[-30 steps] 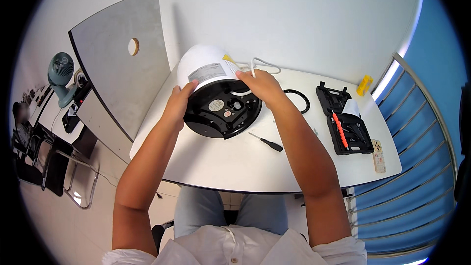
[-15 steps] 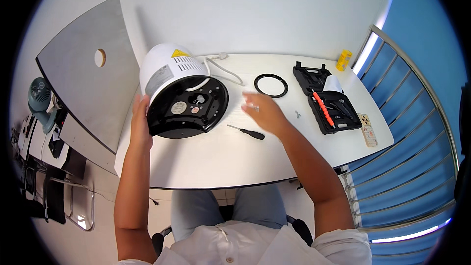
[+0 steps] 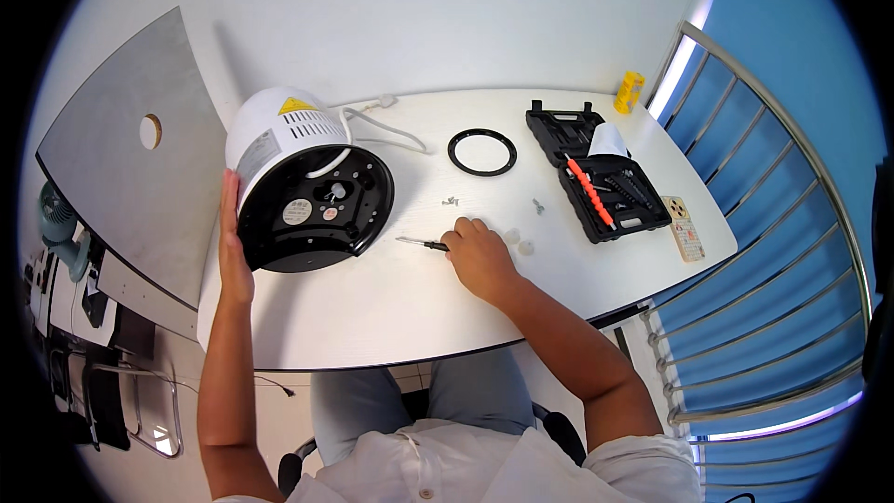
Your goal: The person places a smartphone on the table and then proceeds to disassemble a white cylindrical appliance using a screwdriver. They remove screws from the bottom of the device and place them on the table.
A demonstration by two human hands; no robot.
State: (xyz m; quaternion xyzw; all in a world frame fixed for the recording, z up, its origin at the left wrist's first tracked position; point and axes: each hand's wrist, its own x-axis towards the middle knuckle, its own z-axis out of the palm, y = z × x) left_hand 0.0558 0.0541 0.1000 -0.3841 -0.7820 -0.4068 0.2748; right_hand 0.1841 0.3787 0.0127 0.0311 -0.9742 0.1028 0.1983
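Note:
A white rounded appliance lies tipped on its side on the table, its black underside turned toward me. My left hand rests along its left side, fingers stretched out flat. On the tabletop, my right hand has its fingers closed round the black handle of a screwdriver, whose shaft points left toward the appliance. Several small screws lie just beyond that hand. Two whitish translucent caps sit right beside it. Farther back is a black ring.
An open black tool case with a red-orange flexible shaft stands on the right. More small screws lie left of it. A yellow container is at the back right. A white power cord trails behind the appliance. Metal railing borders the right side.
My right hand has come down from near the small screws and taken hold of the screwdriver handle. My left hand stays at the appliance's side. The whole view has shifted slightly.

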